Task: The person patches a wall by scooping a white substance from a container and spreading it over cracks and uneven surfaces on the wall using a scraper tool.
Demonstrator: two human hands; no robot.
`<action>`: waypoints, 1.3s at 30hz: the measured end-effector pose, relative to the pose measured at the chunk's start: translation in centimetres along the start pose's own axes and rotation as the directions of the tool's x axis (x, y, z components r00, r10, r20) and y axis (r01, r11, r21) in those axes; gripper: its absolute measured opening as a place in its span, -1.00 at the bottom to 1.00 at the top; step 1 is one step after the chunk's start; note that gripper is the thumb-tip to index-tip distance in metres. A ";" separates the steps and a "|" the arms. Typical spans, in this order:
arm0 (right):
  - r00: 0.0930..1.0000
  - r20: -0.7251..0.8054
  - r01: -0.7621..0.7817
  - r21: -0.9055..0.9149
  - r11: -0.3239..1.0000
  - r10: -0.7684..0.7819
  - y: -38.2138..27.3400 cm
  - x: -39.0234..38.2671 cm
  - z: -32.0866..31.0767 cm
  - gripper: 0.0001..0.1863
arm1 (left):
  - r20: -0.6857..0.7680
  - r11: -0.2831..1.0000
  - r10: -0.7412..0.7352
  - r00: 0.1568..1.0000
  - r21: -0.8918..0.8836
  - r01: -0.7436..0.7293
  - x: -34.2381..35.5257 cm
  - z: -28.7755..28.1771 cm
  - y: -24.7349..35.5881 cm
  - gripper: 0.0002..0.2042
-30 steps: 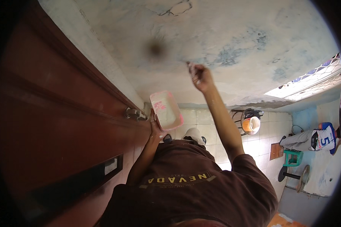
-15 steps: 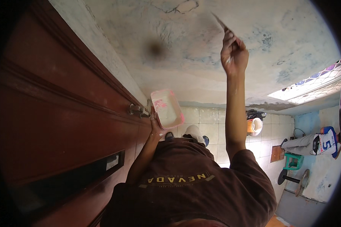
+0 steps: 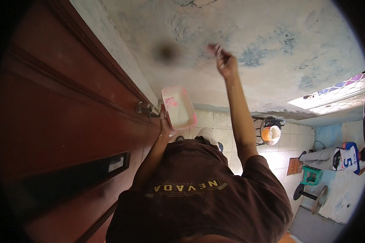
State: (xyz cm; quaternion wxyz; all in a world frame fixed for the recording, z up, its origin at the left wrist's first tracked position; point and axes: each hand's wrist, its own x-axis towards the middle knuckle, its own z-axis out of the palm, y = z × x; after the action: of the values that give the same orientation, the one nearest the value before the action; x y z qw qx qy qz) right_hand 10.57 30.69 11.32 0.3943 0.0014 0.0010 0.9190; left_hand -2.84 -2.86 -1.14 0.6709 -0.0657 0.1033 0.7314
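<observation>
My left hand (image 3: 166,127) grips the side of a pink rectangular tub (image 3: 194,119), close to the door handle. Smooth off-white filler (image 3: 181,111) covers the tub's bottom, and pink shows along its walls. Raised on a bent-up arm, my right hand (image 3: 226,64) is closed round a thin flat scraper (image 3: 212,48), which motion blurs in this view. The scraper is at the patchy plastered wall (image 3: 263,77); whether it touches the surface I cannot tell.
A dark red door (image 3: 77,101) with a metal handle (image 3: 144,108) stands close on my left. To the right are an orange-and-white bucket (image 3: 271,135) by a stool, a green plastic stool (image 3: 312,175), a barred window (image 3: 332,95) and another person (image 3: 338,158).
My right hand has swept left and down across the wall with the scraper. The tub in my left hand has shifted slightly up in the picture. The other person's arm has moved.
</observation>
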 end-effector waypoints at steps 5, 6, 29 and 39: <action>0.907 0.401 0.158 -0.043 0.987 -0.128 -2.4 -5.3 17.1 -0.61 | 0.000 0.998 0.058 0.998 -0.030 -0.058 0.2 -1.4 -0.5 -0.33; 0.882 0.451 0.204 -0.101 0.974 -0.138 -2.9 -6.4 18.3 -0.64 | 0.006 0.997 0.070 0.998 -0.019 -0.070 0.1 -1.1 -0.6 -0.34; 0.884 0.465 0.138 -0.157 0.978 -0.050 -12.3 -10.4 28.6 -0.62 | 0.007 0.945 0.328 0.945 -0.012 -0.327 -0.7 3.8 -20.8 -0.33; 0.998 0.056 0.056 -0.998 -0.004 0.004 -11.3 -32.0 6.4 -0.81 | -0.041 0.936 0.341 0.939 0.108 -0.335 -1.3 2.8 -28.2 -0.27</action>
State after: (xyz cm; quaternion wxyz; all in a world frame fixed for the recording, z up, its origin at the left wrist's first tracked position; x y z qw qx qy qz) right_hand 40.84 15.25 17.59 0.2959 -0.2588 -0.6586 0.6417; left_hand 25.50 -1.22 0.12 0.5342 -0.0350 0.1693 0.8275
